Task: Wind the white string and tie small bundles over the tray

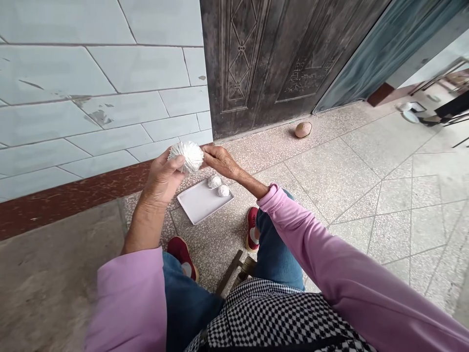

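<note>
My left hand (166, 171) holds up a white ball with a ruffled, paper-like surface (190, 156), thumb pressed against its front. At the ball's right edge is my right hand (222, 161), its fingers closed and bent toward the ball; the fingertips are partly hidden, so what they grip cannot be made out. Below both hands a shallow white tray (196, 203) rests on the floor. Two smaller white balls with a crinkled surface, one farther back (214, 181) and one nearer (223, 190), sit at the tray's right end.
A round tan object (303, 129) lies on the speckled floor by the dark carved door (256, 58). White tiled wall (54, 73) rises at the left. Between my legs is part of a wooden stool (234, 271). Dishes (410, 116) and dark furniture legs stand far right.
</note>
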A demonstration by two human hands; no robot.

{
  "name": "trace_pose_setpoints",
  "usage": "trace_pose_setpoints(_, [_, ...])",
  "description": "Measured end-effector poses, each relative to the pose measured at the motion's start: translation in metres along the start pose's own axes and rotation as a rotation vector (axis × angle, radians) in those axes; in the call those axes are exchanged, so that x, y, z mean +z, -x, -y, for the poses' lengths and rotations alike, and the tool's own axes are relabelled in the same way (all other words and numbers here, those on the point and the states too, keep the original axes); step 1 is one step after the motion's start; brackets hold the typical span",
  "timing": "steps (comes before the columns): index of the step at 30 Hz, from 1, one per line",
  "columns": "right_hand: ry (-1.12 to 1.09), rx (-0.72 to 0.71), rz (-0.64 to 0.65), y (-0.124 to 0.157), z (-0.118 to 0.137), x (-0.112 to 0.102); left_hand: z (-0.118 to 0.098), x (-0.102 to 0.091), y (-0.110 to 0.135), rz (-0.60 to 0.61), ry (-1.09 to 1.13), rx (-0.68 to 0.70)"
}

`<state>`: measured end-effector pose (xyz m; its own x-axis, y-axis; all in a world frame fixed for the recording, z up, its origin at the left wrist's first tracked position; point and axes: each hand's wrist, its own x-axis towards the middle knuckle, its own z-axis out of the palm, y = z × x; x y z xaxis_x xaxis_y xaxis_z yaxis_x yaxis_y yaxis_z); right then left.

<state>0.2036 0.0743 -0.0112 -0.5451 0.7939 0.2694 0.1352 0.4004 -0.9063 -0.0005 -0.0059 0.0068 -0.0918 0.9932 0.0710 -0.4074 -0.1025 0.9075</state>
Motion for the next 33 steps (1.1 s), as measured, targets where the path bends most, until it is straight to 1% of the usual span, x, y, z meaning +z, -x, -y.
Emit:
trace_pose_setpoints(3, [0.032, 0.066, 0.045, 0.004, 0.008, 0.006, 0.005, 0.001, -0.008, -0.049, 0.004, 0.047])
trace_pose_setpoints(6, [0.055, 0.117, 0.088, 0.008, 0.016, 0.014, 0.008, 0.001, -0.013, -0.089, -0.061, 0.077])
trace_pose_setpoints(9, [0.044, 0.127, 0.189, 0.013, 0.024, 0.020, 0.009, -0.001, -0.016, -0.220, -0.102, 0.093])
trace_pose_setpoints(11, [0.037, 0.132, 0.225, 0.016, 0.031, 0.021, 0.008, -0.004, -0.018, -0.291, -0.107, 0.093])
trace_pose_setpoints(14, [0.018, 0.158, 0.213, 0.019, 0.042, 0.018, 0.005, -0.012, -0.021, -0.332, -0.090, 0.097])
trace_pose_setpoints(18, [-0.062, 0.179, 0.143, 0.019, 0.050, 0.007, -0.002, -0.034, -0.028, -0.366, -0.035, 0.116])
trace_pose_setpoints(21, [-0.112, 0.199, 0.072, 0.017, 0.039, -0.009, -0.011, -0.057, -0.033, -0.430, 0.040, 0.134])
trace_pose_setpoints(24, [-0.134, 0.180, 0.078, 0.014, 0.017, -0.031, -0.023, -0.081, -0.033, -0.554, 0.124, 0.170])
trace_pose_setpoints(26, [-0.131, 0.164, 0.084, 0.012, 0.001, -0.050, -0.035, -0.098, -0.027, -0.612, 0.126, 0.202])
trace_pose_setpoints(27, [-0.117, 0.175, 0.076, 0.013, -0.006, -0.061, -0.042, -0.106, -0.023, -0.634, 0.121, 0.216])
trace_pose_setpoints(29, [-0.065, 0.241, 0.035, 0.016, -0.016, -0.086, -0.057, -0.121, -0.010, -0.686, 0.131, 0.234])
trace_pose_setpoints(31, [0.018, 0.329, -0.041, 0.022, -0.023, -0.111, -0.073, -0.134, 0.006, -0.743, 0.168, 0.254])
trace_pose_setpoints(33, [0.123, 0.410, -0.103, 0.032, -0.027, -0.135, -0.086, -0.143, 0.023, -0.770, 0.158, 0.295])
